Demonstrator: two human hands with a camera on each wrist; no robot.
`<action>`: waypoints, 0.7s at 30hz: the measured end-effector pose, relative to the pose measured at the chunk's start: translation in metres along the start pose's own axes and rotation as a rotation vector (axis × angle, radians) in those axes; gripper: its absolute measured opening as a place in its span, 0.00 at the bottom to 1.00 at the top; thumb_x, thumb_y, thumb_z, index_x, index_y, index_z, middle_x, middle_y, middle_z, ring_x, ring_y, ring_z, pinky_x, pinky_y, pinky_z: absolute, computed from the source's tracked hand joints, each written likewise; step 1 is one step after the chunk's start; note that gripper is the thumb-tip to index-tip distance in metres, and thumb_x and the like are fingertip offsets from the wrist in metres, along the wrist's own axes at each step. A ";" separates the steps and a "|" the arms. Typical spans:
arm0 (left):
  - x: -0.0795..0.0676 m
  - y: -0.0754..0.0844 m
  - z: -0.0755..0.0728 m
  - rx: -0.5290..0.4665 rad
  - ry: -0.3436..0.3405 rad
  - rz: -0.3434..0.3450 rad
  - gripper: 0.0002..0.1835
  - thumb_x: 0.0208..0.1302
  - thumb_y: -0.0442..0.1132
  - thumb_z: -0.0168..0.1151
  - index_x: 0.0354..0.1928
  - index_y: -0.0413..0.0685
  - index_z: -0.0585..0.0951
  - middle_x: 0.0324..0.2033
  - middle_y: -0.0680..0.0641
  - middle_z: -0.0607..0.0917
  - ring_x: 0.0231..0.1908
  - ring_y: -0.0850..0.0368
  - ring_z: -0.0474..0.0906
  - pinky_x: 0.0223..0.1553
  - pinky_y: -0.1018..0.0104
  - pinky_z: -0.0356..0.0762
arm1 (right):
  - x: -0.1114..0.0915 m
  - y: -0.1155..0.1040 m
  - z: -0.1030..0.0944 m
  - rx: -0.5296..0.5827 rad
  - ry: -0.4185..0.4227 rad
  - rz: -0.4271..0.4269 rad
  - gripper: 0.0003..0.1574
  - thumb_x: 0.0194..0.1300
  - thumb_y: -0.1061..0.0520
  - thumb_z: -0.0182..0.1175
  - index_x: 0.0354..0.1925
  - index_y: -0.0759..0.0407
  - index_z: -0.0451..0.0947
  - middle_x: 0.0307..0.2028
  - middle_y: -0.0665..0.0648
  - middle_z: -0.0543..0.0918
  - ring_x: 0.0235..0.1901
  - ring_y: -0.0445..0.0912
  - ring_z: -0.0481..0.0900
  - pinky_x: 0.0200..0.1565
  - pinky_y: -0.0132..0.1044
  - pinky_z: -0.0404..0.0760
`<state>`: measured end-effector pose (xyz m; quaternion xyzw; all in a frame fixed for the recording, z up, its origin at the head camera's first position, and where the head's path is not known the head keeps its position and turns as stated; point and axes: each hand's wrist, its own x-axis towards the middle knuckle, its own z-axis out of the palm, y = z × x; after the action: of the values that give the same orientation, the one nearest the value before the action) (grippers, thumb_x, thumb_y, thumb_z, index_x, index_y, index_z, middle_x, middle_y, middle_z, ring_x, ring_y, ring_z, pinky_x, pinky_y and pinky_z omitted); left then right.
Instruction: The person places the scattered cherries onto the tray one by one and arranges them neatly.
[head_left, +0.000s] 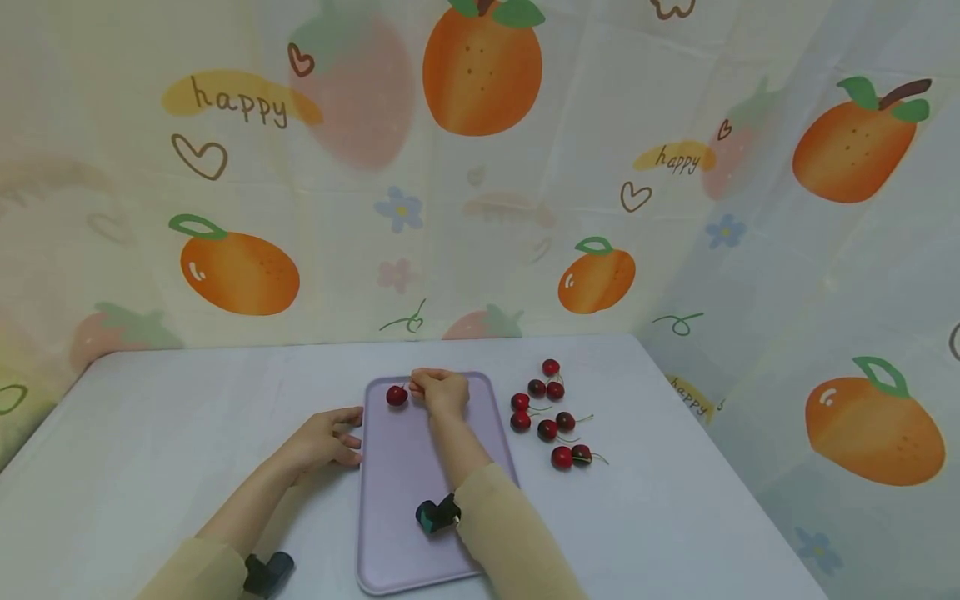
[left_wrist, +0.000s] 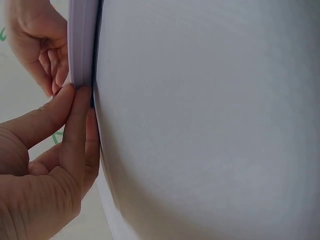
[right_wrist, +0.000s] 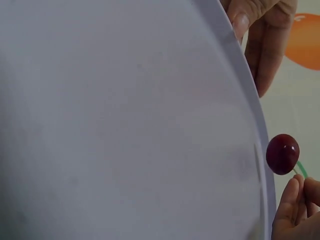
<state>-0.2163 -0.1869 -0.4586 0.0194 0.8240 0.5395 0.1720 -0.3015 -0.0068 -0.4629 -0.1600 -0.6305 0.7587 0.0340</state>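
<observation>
Apparently placing a cherry (head_left: 397,396) on the lilac tray (head_left: 401,475) with right grip (head_left: 442,393) pinched on its stem (head_left: 406,387) and left grip (head_left: 322,437) loose against the rim (head_left: 362,492); next, release gently.

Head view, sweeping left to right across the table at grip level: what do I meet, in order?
Left-hand grip, tray's left rim, cherry on the tray, right-hand grip, tray's right rim, group of loose cherries.

tray (head_left: 397,500) on table (head_left: 187,417) | cherry (head_left: 397,396) at tray's far-left corner | other cherries (head_left: 547,430) right
</observation>
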 end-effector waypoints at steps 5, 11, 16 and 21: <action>-0.001 0.000 0.000 -0.008 -0.006 0.014 0.45 0.50 0.24 0.68 0.72 0.27 0.59 0.65 0.27 0.69 0.45 0.54 0.80 0.40 0.66 0.84 | -0.001 0.002 0.001 0.018 0.003 0.026 0.09 0.56 0.70 0.67 0.37 0.75 0.84 0.26 0.64 0.88 0.19 0.38 0.81 0.28 0.29 0.86; -0.002 0.000 0.000 0.000 -0.011 0.032 0.46 0.50 0.24 0.68 0.72 0.27 0.58 0.65 0.26 0.68 0.46 0.53 0.80 0.40 0.65 0.84 | -0.004 0.003 -0.003 0.008 0.008 0.055 0.10 0.55 0.71 0.67 0.38 0.75 0.84 0.29 0.68 0.89 0.20 0.39 0.82 0.30 0.31 0.87; -0.002 0.000 0.000 0.012 -0.006 0.030 0.46 0.51 0.24 0.68 0.72 0.27 0.57 0.65 0.26 0.68 0.46 0.53 0.80 0.40 0.65 0.84 | -0.005 0.002 -0.006 -0.029 0.004 0.047 0.10 0.53 0.72 0.66 0.37 0.74 0.84 0.30 0.69 0.89 0.19 0.38 0.82 0.28 0.30 0.87; -0.002 0.001 0.000 0.015 -0.008 0.031 0.46 0.50 0.24 0.68 0.72 0.27 0.58 0.65 0.26 0.68 0.46 0.53 0.80 0.40 0.65 0.84 | -0.005 0.001 -0.008 -0.068 0.021 0.038 0.09 0.49 0.71 0.67 0.34 0.74 0.84 0.27 0.68 0.88 0.17 0.39 0.81 0.26 0.31 0.86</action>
<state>-0.2145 -0.1870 -0.4574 0.0356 0.8269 0.5360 0.1666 -0.2946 -0.0010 -0.4645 -0.1808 -0.6525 0.7356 0.0206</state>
